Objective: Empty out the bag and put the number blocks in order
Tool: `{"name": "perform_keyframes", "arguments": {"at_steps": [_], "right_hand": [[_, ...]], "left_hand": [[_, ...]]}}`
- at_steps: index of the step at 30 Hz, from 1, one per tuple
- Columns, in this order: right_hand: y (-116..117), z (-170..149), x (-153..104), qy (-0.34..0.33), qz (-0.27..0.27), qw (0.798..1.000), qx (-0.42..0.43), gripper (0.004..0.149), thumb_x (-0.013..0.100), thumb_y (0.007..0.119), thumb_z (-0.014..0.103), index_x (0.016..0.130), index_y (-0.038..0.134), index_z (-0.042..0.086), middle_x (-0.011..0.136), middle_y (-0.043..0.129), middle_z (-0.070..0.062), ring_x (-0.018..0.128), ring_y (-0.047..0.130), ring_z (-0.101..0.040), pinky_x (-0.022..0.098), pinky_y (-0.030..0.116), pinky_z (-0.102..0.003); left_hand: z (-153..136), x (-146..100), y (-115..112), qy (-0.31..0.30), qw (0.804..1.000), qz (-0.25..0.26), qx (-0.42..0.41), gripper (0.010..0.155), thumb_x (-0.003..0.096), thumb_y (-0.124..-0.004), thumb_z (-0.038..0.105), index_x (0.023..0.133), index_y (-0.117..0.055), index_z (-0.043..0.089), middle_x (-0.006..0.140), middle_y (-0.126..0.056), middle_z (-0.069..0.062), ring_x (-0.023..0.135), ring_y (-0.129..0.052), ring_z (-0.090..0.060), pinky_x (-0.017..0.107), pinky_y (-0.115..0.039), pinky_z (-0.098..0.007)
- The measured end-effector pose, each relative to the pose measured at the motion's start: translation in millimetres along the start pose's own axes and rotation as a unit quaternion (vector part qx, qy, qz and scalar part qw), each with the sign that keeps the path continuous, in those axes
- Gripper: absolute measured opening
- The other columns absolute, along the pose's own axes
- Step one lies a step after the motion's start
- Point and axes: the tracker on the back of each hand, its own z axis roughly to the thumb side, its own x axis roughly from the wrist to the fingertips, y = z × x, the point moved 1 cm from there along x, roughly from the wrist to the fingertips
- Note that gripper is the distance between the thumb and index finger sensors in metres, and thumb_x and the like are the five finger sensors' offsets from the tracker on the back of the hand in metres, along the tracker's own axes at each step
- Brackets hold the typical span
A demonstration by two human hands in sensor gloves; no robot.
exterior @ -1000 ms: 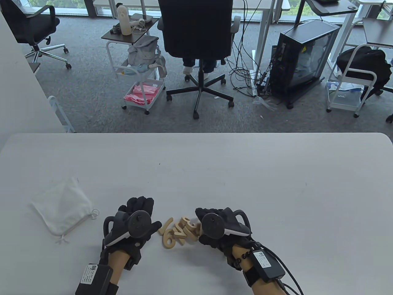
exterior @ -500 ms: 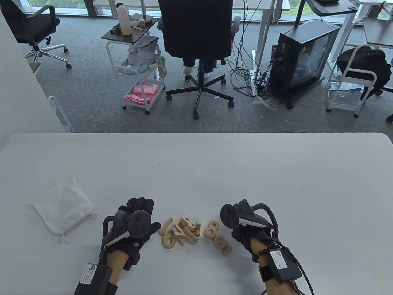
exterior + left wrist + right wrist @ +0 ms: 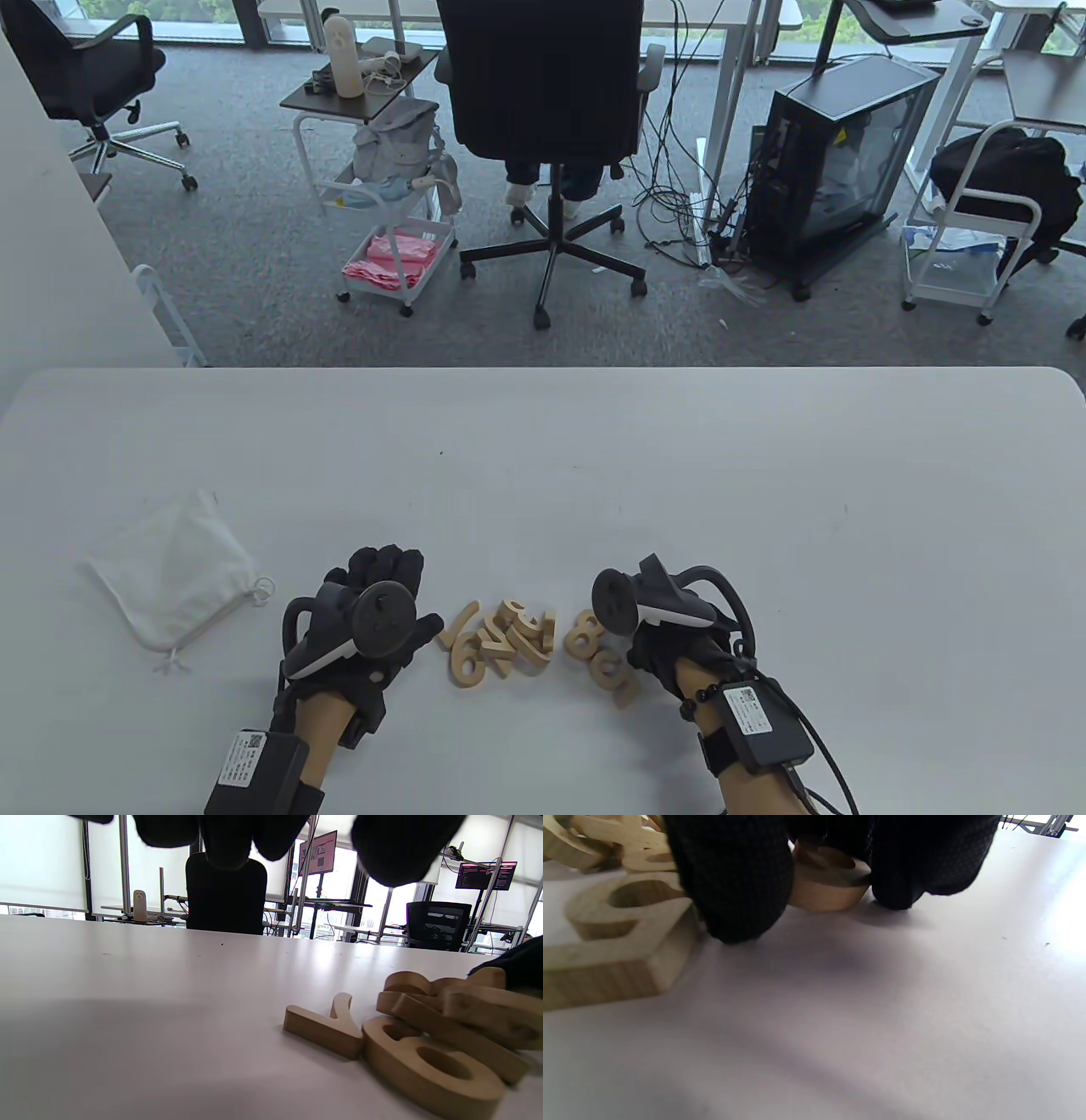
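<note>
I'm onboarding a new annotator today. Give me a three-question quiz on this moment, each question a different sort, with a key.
1. True or false: the white bag lies on the table to the left of the left hand.
2. Which hand touches the blocks 8 and 5? A) left B) right C) neither
3. Fill in: the block 6 lies at the ____ end of the pile of number blocks.

Key: 1 true; 2 B, the right hand; 3 left.
</note>
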Motion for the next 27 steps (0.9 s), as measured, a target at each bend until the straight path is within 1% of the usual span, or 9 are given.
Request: {"name": "perform_keyframes", "arguments": {"at_steps": [9,10,12,14,15,17,21,23,27], "right_hand": [[-4.0,-2.1,-2.6,-0.001,-0.003,1.000,0.012,0.080,0.044,0.092,0.030,0.110,0.050,0.013,0.114,0.053,-0.024,0.089,0.077,-0.051,0.067,0.072,-0.060],[-8.6,-2.4,-5.5,-0.002,-0.017,1.000,0.020,0.078,0.045,0.091,0.032,0.110,0.052,0.013,0.113,0.052,-0.025,0.090,0.075,-0.052,0.067,0.071,-0.061],[-21.8,0.8,-13.4,-0.016,-0.071,0.996,0.051,0.074,0.047,0.087,0.036,0.109,0.055,0.014,0.113,0.054,-0.026,0.092,0.073,-0.054,0.068,0.069,-0.063],[-30.4,8.6,-17.2,-0.027,-0.118,0.989,0.081,0.065,0.050,0.082,0.037,0.107,0.061,0.015,0.109,0.063,-0.025,0.090,0.076,-0.053,0.067,0.071,-0.063],[-33.0,12.0,-17.8,-0.026,-0.137,0.986,0.091,0.060,0.051,0.080,0.037,0.105,0.066,0.015,0.106,0.069,-0.023,0.087,0.080,-0.052,0.065,0.074,-0.061],[-39.5,21.3,-15.3,-0.007,-0.172,0.978,0.120,0.059,0.051,0.078,0.041,0.102,0.071,0.011,0.095,0.084,-0.020,0.074,0.093,-0.045,0.055,0.083,-0.055],[-44.9,36.1,-2.0,0.012,-0.150,0.975,0.165,0.059,0.050,0.078,0.042,0.097,0.077,0.005,0.080,0.095,-0.019,0.052,0.104,-0.036,0.038,0.093,-0.045],[-44.6,44.6,6.9,0.014,-0.117,0.977,0.180,0.060,0.050,0.079,0.043,0.096,0.078,0.004,0.077,0.096,-0.019,0.047,0.105,-0.034,0.034,0.094,-0.043],[-43.5,61.2,20.0,0.024,-0.103,0.981,0.160,0.059,0.049,0.081,0.042,0.093,0.081,0.002,0.071,0.099,-0.018,0.039,0.106,-0.029,0.027,0.094,-0.038]], "left_hand": [[-0.7,-0.4,0.6,0.000,1.000,0.002,-0.002,0.081,0.0524,-0.073,0.051,0.114,-0.048,0.004,0.114,-0.049,-0.031,0.103,-0.052,-0.063,0.066,-0.046,-0.080],[-1.0,-0.5,0.8,0.000,1.000,0.003,-0.002,0.081,0.0524,-0.074,0.051,0.114,-0.049,0.004,0.114,-0.049,-0.031,0.103,-0.052,-0.064,0.066,-0.046,-0.080],[-1.4,-0.5,1.2,0.000,1.000,0.004,-0.004,0.081,0.0524,-0.073,0.051,0.114,-0.049,0.004,0.114,-0.049,-0.031,0.103,-0.052,-0.063,0.066,-0.046,-0.080],[-1.8,-0.4,1.5,0.000,1.000,0.005,-0.004,0.081,0.0525,-0.073,0.051,0.114,-0.049,0.004,0.114,-0.049,-0.031,0.103,-0.052,-0.063,0.066,-0.046,-0.080],[-1.9,-0.4,1.6,0.001,1.000,0.006,-0.004,0.081,0.0525,-0.073,0.051,0.114,-0.049,0.004,0.114,-0.049,-0.031,0.103,-0.052,-0.063,0.066,-0.046,-0.080],[-2.5,-0.5,2.1,0.001,1.000,0.007,-0.005,0.081,0.0525,-0.073,0.051,0.114,-0.049,0.004,0.114,-0.049,-0.031,0.103,-0.052,-0.063,0.066,-0.047,-0.080],[-2.3,-0.3,2.0,0.000,1.000,0.007,-0.005,0.081,0.0525,-0.073,0.051,0.113,-0.049,0.004,0.114,-0.049,-0.031,0.103,-0.052,-0.063,0.066,-0.047,-0.080],[-2.2,-0.3,2.1,0.000,1.000,0.007,-0.004,0.081,0.0525,-0.073,0.051,0.113,-0.049,0.004,0.114,-0.049,-0.031,0.103,-0.052,-0.063,0.066,-0.047,-0.080],[-2.7,-0.1,2.3,-0.001,1.000,0.007,-0.005,0.081,0.0525,-0.073,0.051,0.113,-0.049,0.004,0.114,-0.049,-0.031,0.103,-0.052,-0.064,0.066,-0.047,-0.080]]}}
